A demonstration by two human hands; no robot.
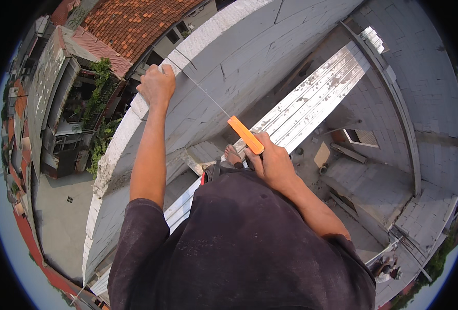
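My left hand (156,85) grips the top edge of the pale grey block wall (216,33), its fingers curled over it. My right hand (271,163) is closed on an orange handle (243,132) of what looks like a hand saw. Its thin blade (211,97), seen nearly edge-on, runs up to the wall's top just right of my left hand. My bare foot (233,155) shows below, on a silver, paint-worn metal plank platform (319,88) beside the wall.
A deep drop to a cluttered lower level (322,150) lies right of the planks. A long beam (394,93) crosses the right side. Another person (386,269) is at the lower right. Outside the wall are tiled roofs (125,26), plants and a yard far below.
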